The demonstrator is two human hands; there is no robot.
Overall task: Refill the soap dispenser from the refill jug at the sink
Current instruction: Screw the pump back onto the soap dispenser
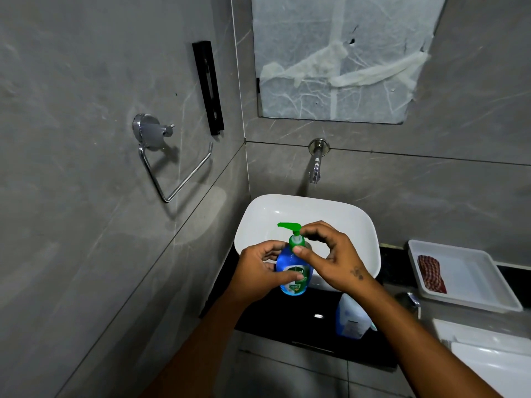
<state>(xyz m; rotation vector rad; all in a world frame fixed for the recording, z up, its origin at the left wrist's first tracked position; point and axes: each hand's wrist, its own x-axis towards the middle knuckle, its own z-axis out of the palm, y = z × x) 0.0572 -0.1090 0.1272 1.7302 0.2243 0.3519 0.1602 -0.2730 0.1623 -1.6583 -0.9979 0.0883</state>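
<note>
Over the sink [359, 225], the left hand [258, 271] grips the soap dispenser [294, 271] steady while right hand [330, 254] fingers [300, 249] pinch its green pump collar, apparently to unscrew; refill jug [352, 317] waits at five o'clock on the desk [287, 317].

dim, even light | glare spot on black counter [318, 315] | wide-angle bending at edges

— How many things are you counting at the bottom centre?
— I'm seeing two hands, left hand [260, 271] and right hand [330, 255], one soap dispenser [293, 268], one refill jug [351, 317] and one sink [310, 214].
— And higher up?
— One tap [316, 163] is showing at centre, one towel ring [169, 159] at left, and one tray [471, 271] is lying at right.
</note>
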